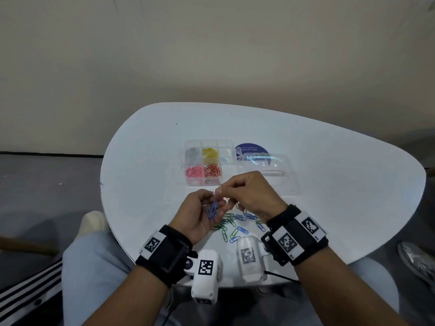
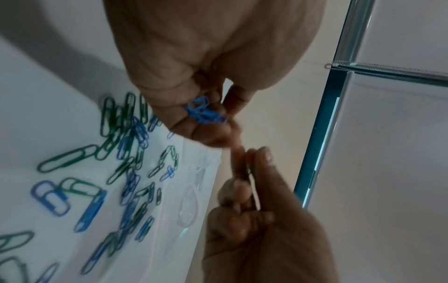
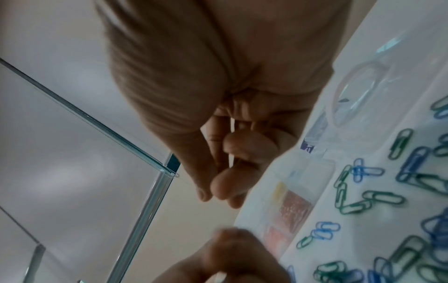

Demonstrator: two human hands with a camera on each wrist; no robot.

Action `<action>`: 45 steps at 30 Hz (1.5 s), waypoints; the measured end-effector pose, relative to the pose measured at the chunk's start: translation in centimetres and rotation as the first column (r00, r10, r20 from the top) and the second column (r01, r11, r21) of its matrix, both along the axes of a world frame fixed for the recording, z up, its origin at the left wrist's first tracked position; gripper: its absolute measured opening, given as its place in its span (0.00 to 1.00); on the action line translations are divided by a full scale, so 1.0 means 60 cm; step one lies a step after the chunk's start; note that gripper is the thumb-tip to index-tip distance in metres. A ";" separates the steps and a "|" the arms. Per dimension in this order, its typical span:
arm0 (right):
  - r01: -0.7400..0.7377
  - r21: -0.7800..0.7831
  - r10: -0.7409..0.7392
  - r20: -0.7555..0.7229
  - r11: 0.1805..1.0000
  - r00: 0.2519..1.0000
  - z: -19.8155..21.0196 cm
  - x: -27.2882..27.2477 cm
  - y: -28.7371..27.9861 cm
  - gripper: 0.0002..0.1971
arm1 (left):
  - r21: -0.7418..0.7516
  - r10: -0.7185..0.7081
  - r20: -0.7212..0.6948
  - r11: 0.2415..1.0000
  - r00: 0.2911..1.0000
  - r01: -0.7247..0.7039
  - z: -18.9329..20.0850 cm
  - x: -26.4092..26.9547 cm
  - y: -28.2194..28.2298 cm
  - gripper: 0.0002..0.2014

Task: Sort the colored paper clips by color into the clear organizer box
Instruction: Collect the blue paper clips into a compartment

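On the white rounded table (image 1: 329, 184), the clear plastic organizer box with its grid of compartments (image 1: 207, 182) sat at the far left of the things laid out. Its back row held silver clips (image 1: 193, 152) and then yellow clips (image 1: 209, 152); its front row held pink clips (image 1: 194, 171) and then red clips (image 1: 211, 171). The compartments to the right of these looked nearly bare, though one small bluish clip seemed to lie there.

Nearer the person, the left hand (image 1: 200, 217) was cupped palm-up above the table edge, its fingers curled round a small bunch of blue paper clips (image 1: 212, 209); the left wrist view showed the same bunch (image 2: 204, 113) tucked against the fingers. Just right of it, the right hand (image 1: 249, 194) met the left, its fingertips (image 2: 264, 155) pressed together as in a pinch. Whether they held a clip, I could not tell.

Beneath both hands lay a loose scatter of blue and green paper clips (image 1: 237, 223). Farther right, beyond the box, the clear detached lid (image 1: 270, 170) rested partly over a dark blue round sticker (image 1: 251, 149).
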State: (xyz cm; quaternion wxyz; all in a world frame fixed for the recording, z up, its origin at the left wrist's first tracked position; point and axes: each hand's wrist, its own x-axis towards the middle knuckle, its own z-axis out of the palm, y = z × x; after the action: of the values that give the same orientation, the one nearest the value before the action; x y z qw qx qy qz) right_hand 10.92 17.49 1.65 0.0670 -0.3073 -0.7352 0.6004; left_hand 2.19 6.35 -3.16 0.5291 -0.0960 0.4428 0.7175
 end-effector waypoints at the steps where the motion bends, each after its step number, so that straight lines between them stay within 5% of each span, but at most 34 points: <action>1: 0.011 0.017 -0.012 0.003 1.000 1.000 -0.001 0.001 0.002 0.05 | -0.014 0.026 0.002 1.000 1.000 -0.026 0.000 -0.005 -0.003 0.15; 6: -0.062 0.158 0.043 0.126 0.986 0.991 -0.017 0.013 0.019 0.02 | -0.027 0.201 -0.039 0.979 0.979 -0.202 -0.007 -0.071 -0.042 0.25; 9: -0.221 0.334 0.100 0.345 0.916 0.933 -0.038 0.015 0.031 0.07 | -0.161 0.088 -0.292 0.977 0.952 -0.140 -0.015 -0.101 -0.070 0.15; 11: -0.315 0.452 0.084 0.461 0.835 0.883 -0.048 0.009 0.030 0.10 | -0.357 -0.186 -0.522 0.934 0.832 -0.014 -0.017 -0.104 -0.085 0.11; 13: -0.336 0.498 0.083 0.463 0.799 0.883 -0.053 -0.003 0.021 0.09 | -0.527 -0.437 -0.634 0.848 0.638 0.057 -0.018 -0.101 -0.093 0.07; 19: -0.344 0.522 0.044 0.502 0.781 0.864 -0.077 -0.062 -0.001 0.04 | -0.733 -0.691 -0.656 0.679 0.303 -0.038 -0.024 -0.086 -0.077 0.14; 25: -0.410 0.486 0.063 0.582 0.772 0.810 -0.092 -0.083 -0.003 0.04 | -0.838 -0.803 -0.532 0.544 0.267 -0.034 -0.039 -0.083 -0.063 0.19; 31: -0.404 0.501 0.213 0.394 0.766 0.894 -0.065 -0.107 -0.009 0.07 | -0.824 -0.787 -0.560 0.562 0.258 -0.072 -0.040 -0.084 -0.060 0.10; 35: -0.556 0.529 0.321 0.473 0.641 0.820 -0.068 -0.142 -0.025 0.18 | -0.803 -0.767 -0.586 0.593 0.263 -0.059 -0.044 -0.089 -0.066 0.10; 38: -0.563 0.558 0.291 0.503 0.610 0.814 -0.078 -0.148 -0.026 0.12 | -0.801 -0.764 -0.583 0.598 0.277 -0.038 -0.044 -0.089 -0.068 0.12; 45: -0.584 0.570 0.263 0.548 0.578 0.794 -0.093 -0.149 -0.018 0.03 | -0.832 -0.814 -0.552 0.553 0.182 -0.050 -0.047 -0.091 -0.060 0.09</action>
State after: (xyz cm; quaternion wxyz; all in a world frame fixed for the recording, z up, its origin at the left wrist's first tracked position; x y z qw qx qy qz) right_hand 1.98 16.42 -3.95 -0.1218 -0.1831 -0.9576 0.1859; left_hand -3.24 2.76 -5.96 0.2694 0.2732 0.8975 0.2175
